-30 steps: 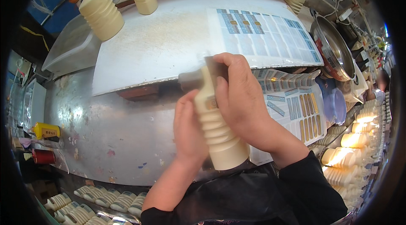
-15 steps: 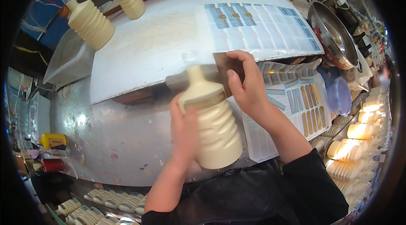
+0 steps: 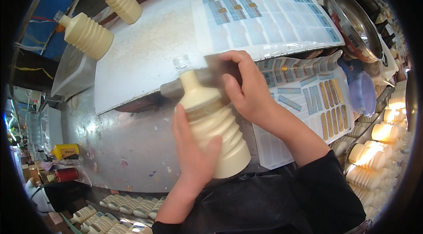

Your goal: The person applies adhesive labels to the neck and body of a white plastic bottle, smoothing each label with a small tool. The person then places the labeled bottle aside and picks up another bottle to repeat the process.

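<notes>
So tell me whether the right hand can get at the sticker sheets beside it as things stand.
Probably yes. The right hand rests at the shoulder of the cream ribbed bottle, and the sticker sheets lie uncovered just to its right with nothing between.

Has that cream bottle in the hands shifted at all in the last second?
Yes. The ribbed cream bottle has swung clear of the right hand; its neck now shows against the white board.

Three cream ribbed bottles; two label sheets
</notes>
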`<state>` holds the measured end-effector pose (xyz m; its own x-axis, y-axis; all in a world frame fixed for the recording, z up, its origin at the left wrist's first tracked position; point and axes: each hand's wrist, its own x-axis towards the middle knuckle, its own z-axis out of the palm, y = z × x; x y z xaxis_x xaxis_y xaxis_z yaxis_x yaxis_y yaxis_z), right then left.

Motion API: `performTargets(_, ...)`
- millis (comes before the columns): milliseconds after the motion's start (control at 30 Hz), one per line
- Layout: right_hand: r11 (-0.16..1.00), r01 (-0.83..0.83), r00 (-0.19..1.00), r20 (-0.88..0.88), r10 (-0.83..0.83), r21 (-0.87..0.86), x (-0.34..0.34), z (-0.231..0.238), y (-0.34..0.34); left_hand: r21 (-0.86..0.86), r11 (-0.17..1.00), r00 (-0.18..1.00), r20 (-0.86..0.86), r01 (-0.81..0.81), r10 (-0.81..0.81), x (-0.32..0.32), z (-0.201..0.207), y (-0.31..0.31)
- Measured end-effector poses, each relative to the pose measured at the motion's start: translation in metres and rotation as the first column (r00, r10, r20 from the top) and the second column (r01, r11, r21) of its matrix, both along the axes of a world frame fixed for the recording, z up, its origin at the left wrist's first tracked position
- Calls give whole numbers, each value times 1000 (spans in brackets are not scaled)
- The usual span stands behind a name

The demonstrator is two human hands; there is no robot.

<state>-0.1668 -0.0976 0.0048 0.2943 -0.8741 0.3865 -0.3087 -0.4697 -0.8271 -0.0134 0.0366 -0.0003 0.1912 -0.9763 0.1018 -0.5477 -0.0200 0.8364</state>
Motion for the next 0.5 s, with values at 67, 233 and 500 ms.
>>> performTargets(67,999,7,1000,-2,-7,-32,-5,-1,-3,-19,1000,999,-40,1,-2,1,-5,0)
performTargets(233,994,-99,974,208,86,53,5,27,5,-7,1000,989,-144,27,-27,7,-13,0)
performTargets(500,997,29,996,85,-35,69,-6,4,-1,-8,1000,956,-292,-20,16,3,-12,0)
